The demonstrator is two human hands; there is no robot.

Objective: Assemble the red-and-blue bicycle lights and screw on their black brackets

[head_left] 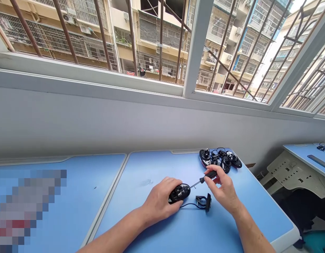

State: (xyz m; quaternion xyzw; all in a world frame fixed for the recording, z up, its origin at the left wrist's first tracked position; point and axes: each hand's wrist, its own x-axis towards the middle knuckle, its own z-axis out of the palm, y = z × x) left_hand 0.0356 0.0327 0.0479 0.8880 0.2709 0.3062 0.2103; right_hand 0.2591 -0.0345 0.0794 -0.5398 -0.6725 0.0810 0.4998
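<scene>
My left hand [164,196] is closed around the sides of a black oval device [181,191] that rests on the blue table. In my right hand [221,184] is a screwdriver [210,175] with a black handle, its shaft pointing down to the left. The screwdriver's tip touches or nearly touches the device's right end; I cannot tell which. A tiny screw-like piece [195,187] shows just below the shaft. From under my left hand a thin black cable [190,204] runs to a black clip-like part [204,202] on the table.
Several similar black devices with cables [220,159] are heaped at the table's back right corner. A seam [110,196] divides this blue tabletop [152,165] from the one at the left. Behind stands a grey wall [99,119] below barred windows. Another desk [307,154] is at far right.
</scene>
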